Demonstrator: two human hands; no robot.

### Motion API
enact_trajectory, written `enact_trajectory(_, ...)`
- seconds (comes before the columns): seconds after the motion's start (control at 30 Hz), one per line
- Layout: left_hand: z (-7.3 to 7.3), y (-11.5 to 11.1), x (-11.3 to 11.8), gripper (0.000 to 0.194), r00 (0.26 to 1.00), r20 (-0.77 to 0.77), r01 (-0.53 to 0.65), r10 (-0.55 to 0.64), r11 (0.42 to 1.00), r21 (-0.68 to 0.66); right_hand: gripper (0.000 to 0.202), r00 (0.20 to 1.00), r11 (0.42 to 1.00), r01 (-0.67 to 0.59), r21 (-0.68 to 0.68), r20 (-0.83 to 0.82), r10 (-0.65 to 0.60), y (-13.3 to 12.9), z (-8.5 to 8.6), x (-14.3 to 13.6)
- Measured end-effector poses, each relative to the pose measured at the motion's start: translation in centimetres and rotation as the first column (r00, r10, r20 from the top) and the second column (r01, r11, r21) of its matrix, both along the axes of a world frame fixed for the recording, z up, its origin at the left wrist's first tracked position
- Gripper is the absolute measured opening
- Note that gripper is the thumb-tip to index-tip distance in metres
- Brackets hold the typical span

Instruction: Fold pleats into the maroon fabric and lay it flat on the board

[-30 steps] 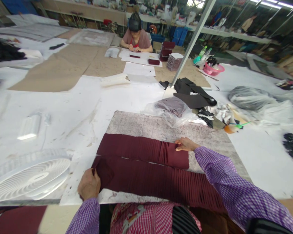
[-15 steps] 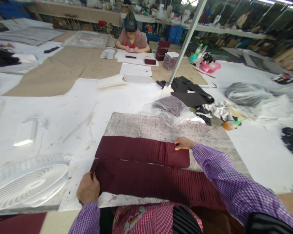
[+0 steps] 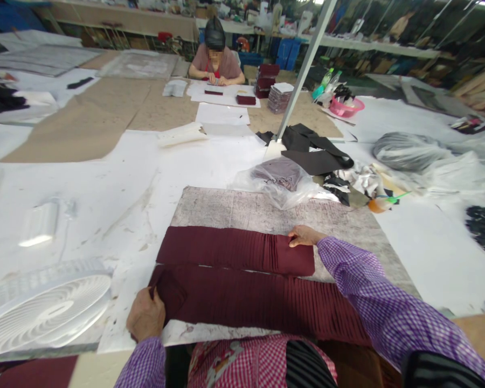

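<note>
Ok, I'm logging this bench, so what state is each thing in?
Near maroon row: overlapping pieces, spread out; left hand gripping its left end.
Far maroon row: overlapping pieces, spread out; right hand on its right part.
Clear plastic bag: filled, crumpled.
Pink basin: filled.
White fan: running or not, cannot tell.

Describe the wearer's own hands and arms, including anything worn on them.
The left hand and right hand are bare, with no gloves. Both arms are covered by loose sleeves in a small purple-and-white check, reaching about to the wrists. No ring or watch can be made out.
</note>
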State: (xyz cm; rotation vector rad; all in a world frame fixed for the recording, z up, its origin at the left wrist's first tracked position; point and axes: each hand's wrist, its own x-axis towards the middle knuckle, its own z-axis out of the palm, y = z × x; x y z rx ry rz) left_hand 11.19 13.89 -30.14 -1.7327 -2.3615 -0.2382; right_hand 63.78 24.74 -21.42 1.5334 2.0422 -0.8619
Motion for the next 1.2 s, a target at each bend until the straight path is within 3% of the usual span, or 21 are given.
enact_trajectory(0.17,0.1,0.0,0.1,0.034,1.000,0.014,-0.009,0.009,1.000,0.002,0.024,0.999,0.993,-0.008,0.122,0.049,0.002,-0.6,0.4,-1.0)
enact_trajectory(0.33,0.3,0.0,0.1,0.034,1.000,0.029,-0.006,0.006,1.000,-0.004,0.046,0.995,0.962,-0.077,0.262,-0.034,0.089,-0.7,1.2,-2.3)
enact_trajectory(0.57,0.3,0.0,0.2,0.035,0.999,0.044,-0.007,0.008,1.000,-0.006,0.040,0.954,0.953,-0.214,0.215,-0.163,0.251,1.2,0.7,-4.2)
enact_trajectory(1.0,0.4,0.1,0.3,0.036,0.998,0.061,-0.017,0.018,1.000,-0.012,0.041,0.958,0.957,-0.254,0.143,-0.101,0.269,2.1,0.0,-4.9)
enact_trajectory(1.2,0.6,0.1,0.3,0.036,0.999,0.039,0.002,-0.001,1.000,-0.010,0.027,0.967,0.959,-0.249,0.135,-0.028,0.255,2.5,-0.2,-5.4)
